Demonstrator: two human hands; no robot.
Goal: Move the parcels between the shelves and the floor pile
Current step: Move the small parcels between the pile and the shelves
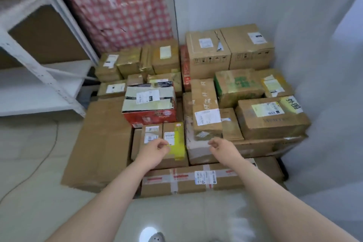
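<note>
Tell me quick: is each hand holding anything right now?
Left hand: open, fingers loosely curled, holding nothing, by the small brown cardboard parcel with yellow tape.
Right hand: open, fingers loosely curled, holding nothing.

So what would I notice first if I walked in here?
The big pile of cardboard parcels on the floor catches the eye first. It fills the corner, and a red box sits on top near the middle. Behind the pile is a red-and-white checked covering, and the person's left hand and right hand reach out empty over the nearest parcels.
</note>
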